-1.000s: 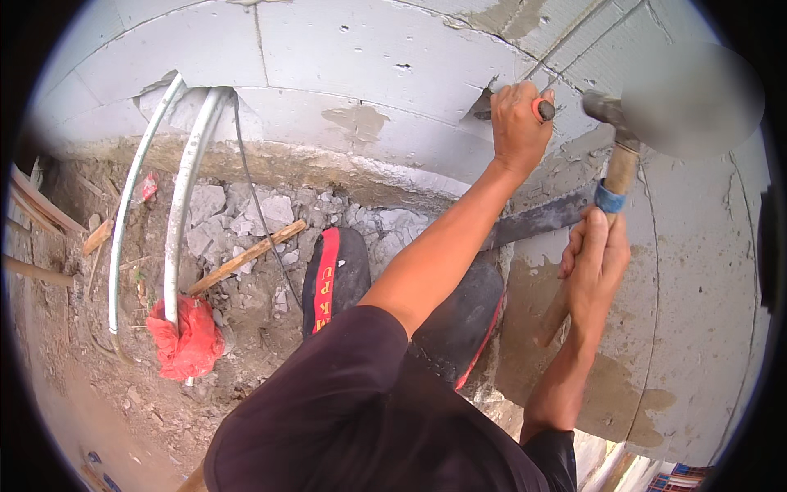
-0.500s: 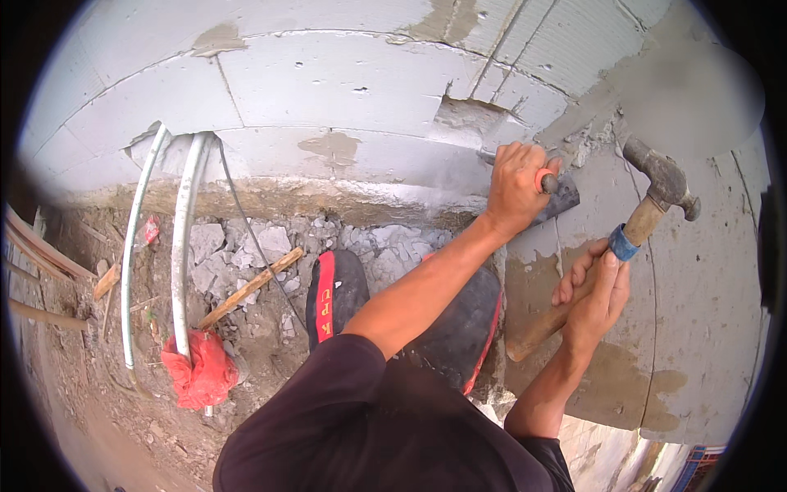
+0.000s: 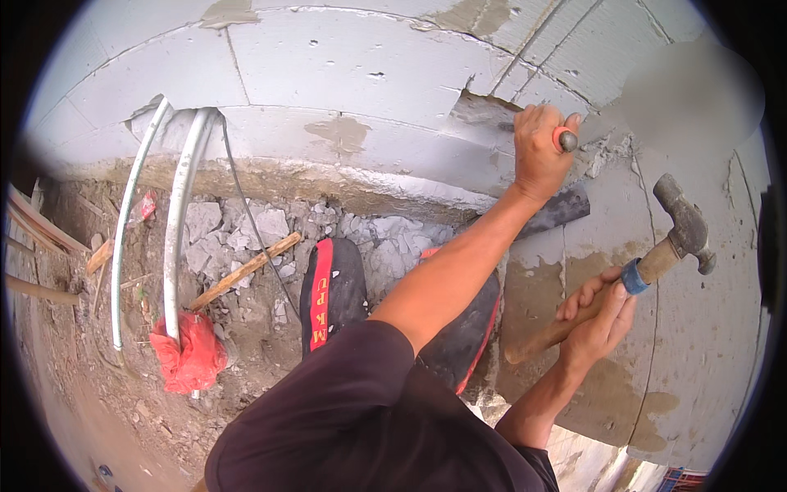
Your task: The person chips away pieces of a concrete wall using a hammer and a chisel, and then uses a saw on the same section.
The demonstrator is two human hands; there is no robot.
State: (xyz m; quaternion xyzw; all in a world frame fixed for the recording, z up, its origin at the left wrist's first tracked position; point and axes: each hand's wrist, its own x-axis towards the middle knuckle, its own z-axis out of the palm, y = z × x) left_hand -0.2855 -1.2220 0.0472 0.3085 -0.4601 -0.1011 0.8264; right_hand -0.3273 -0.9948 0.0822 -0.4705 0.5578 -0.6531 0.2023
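My left hand (image 3: 543,152) is closed round a chisel (image 3: 566,140), whose butt end with an orange-red collar points right. The chisel's far end reaches toward a rough rectangular recess (image 3: 479,113) cut in the pale block wall; the tip itself is hard to make out. Lower right, my right hand (image 3: 598,321) grips the wooden handle of a hammer (image 3: 689,220), just below a blue band near its head. The worn metal head stands apart from the chisel, to its right and lower down.
A dark pipe-like piece (image 3: 557,213) lies behind my left forearm. Two white conduits (image 3: 179,221) and a black cable (image 3: 238,189) come out of another wall opening at left, with a red plastic bag (image 3: 188,353) round one conduit. Rubble (image 3: 238,234) and a wooden stick (image 3: 250,271) litter the ground.
My left hand with the chisel has moved up and slightly right, closer in at the recess. The hammer head has dropped lower, farther from the chisel. The whole view has shifted a little.
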